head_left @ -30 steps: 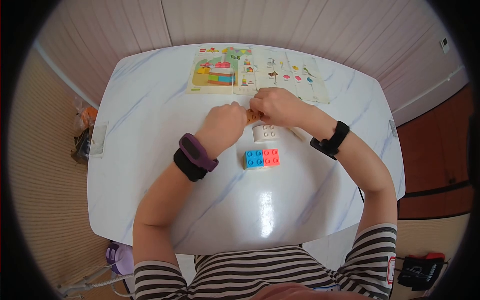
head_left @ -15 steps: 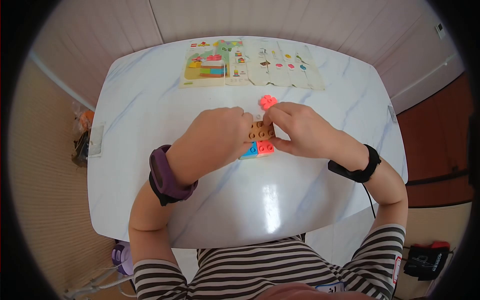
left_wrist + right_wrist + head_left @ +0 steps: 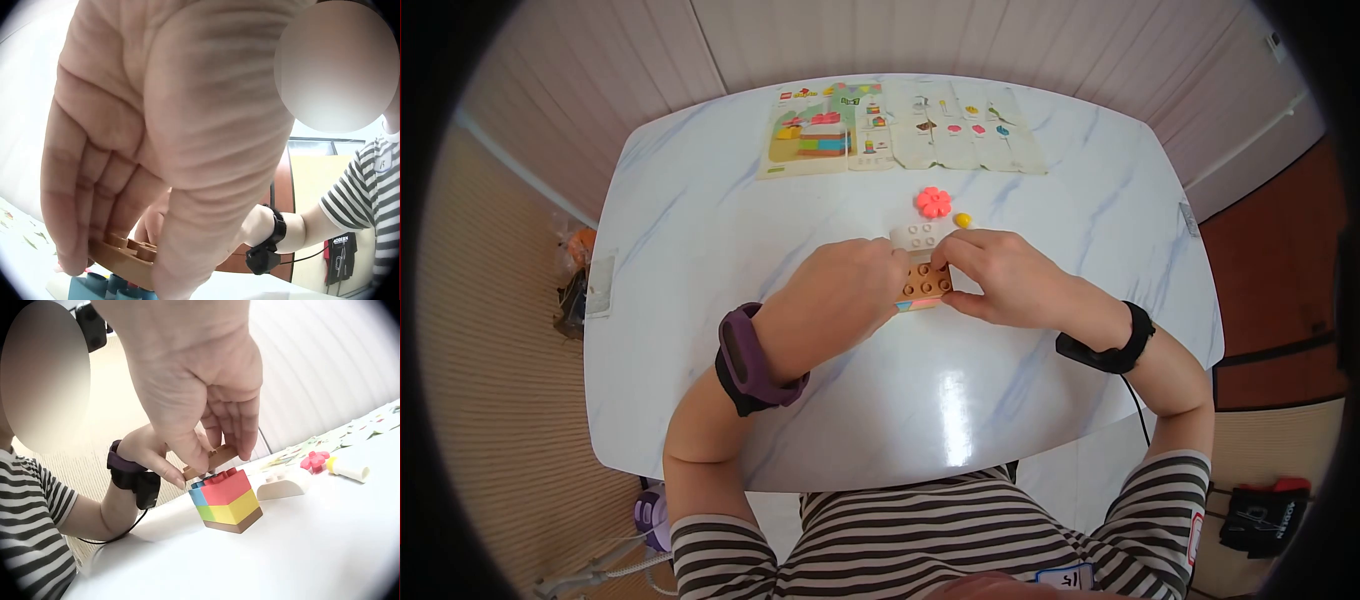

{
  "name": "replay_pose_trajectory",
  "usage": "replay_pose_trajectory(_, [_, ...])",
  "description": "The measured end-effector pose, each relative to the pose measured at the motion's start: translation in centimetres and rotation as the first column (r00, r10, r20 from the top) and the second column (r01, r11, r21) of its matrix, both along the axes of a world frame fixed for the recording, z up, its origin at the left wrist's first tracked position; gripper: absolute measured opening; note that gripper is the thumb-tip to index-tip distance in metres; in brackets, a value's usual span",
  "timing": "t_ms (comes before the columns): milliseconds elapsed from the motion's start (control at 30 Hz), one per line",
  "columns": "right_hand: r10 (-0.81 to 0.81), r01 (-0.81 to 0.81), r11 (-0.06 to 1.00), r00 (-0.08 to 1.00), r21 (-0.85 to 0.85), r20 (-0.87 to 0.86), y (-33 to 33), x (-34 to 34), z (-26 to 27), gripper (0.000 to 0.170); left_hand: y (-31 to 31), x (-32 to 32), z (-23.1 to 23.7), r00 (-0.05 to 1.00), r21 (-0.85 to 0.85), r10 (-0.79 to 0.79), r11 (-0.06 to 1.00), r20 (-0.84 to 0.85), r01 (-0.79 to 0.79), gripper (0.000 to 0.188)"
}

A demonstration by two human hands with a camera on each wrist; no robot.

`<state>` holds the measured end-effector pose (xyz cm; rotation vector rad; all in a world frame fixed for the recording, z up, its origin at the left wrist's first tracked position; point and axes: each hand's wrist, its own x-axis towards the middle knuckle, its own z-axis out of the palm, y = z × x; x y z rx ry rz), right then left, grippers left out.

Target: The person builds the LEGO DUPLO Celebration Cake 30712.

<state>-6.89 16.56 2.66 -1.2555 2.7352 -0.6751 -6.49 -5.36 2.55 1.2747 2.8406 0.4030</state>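
A light-brown studded plate (image 3: 927, 287) is held tilted, studs up, just above a small stack of building bricks (image 3: 228, 503) on the bench (image 3: 850, 400); whether its lower edge touches the studs beneath is hard to tell. Both hands grasp it: the left hand (image 3: 835, 295) pinches one end between thumb and fingers, and the right hand (image 3: 1010, 280) pinches the opposite end in the same way. The stack is built in layers, with a red brick (image 3: 229, 488) and a blue brick (image 3: 199, 496) side by side on top, a yellow brick (image 3: 236, 512) and a green brick (image 3: 205, 513) under them, and a brown base (image 3: 240, 526) at the bottom.

Just beyond the stack stands a white curved brick (image 3: 284, 485), four studs showing on its top in the head view. Farther out are a pink flower piece (image 3: 934, 202) and, near it, a white candle (image 3: 349, 470) with a yellow end, lying on its side. A creased Duplo instruction sheet (image 3: 905, 140) lies spread at the far edge.

A purple and black wristband (image 3: 752, 360) circles the left wrist, a black wristband (image 3: 1125, 345) the right.
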Motion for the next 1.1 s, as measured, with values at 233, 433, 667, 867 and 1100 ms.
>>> replay_pose_trajectory(233, [-0.014, 0.014, 1.000, 0.999, 0.008, 0.040, 0.05, -0.22, -0.21, 0.030, -0.17, -0.06, -0.02, 1.000, 0.016, -0.018, 1.000, 0.006, 0.018, 0.030])
replay_pose_trajectory(433, [0.006, -0.007, 1.000, 0.999, 0.017, 0.036, -0.02, -0.49, -0.23, 0.031, -0.41, -0.33, -0.14, 0.999, 0.017, -0.038, 0.999, -0.003, 0.038, 0.031])
replay_pose_trajectory(667, [0.025, -0.026, 0.999, 0.999, 0.026, 0.039, -0.23, -0.63, -0.21, 0.033, -0.61, -0.18, -0.36, 0.999, 0.020, -0.035, 0.999, -0.020, 0.035, 0.030])
replay_pose_trajectory(867, [0.033, -0.033, 0.999, 0.999, 0.003, 0.036, -0.12, -0.78, -0.49, 0.035, -0.44, 0.00, 0.16, 1.000, -0.065, -0.005, 0.998, -0.011, 0.004, 0.030])
replay_pose_trajectory(1100, [0.020, -0.022, 0.999, 0.998, 0.034, 0.067, -0.24, -0.77, -0.31, 0.033, -0.65, -0.07, -0.31, 0.998, -0.008, -0.028, 1.000, -0.064, 0.028, 0.031])
